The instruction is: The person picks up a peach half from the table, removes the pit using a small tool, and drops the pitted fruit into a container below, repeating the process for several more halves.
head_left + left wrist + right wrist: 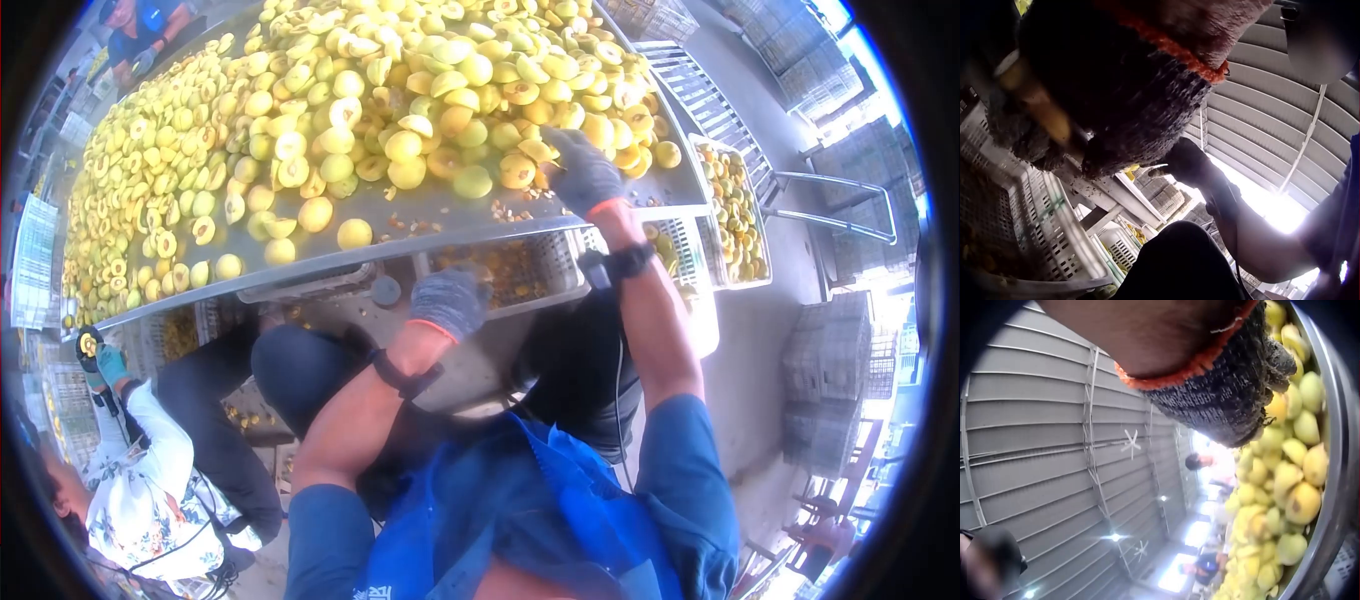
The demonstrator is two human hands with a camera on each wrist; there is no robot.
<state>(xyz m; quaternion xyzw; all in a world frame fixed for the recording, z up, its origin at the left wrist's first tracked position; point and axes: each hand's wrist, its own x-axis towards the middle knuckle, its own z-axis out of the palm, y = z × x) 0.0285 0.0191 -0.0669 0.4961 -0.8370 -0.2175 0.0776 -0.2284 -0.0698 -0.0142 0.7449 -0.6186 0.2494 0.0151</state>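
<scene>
Halved yellow peaches (405,146) are heaped over a metal-edged table (400,245). At the near right of the heap my gloved right hand (583,172) grips a peach half (538,150) between thumb and fingers. In the right wrist view the curled, dirt-caked fingers (1280,365) lie against the fruit. My gloved left hand (448,303) is below the table's front edge, over a white crate (510,275). In the left wrist view its fingers curl round a short tan-yellow piece (1047,112); I cannot tell what kind of thing that is.
Another crate of peach halves (740,220) stands right of the table, near a metal-railed cart (835,205). Stacked crates (830,370) line the right side. A person in a floral top (150,500) sits at my left; another person (140,35) works across the table.
</scene>
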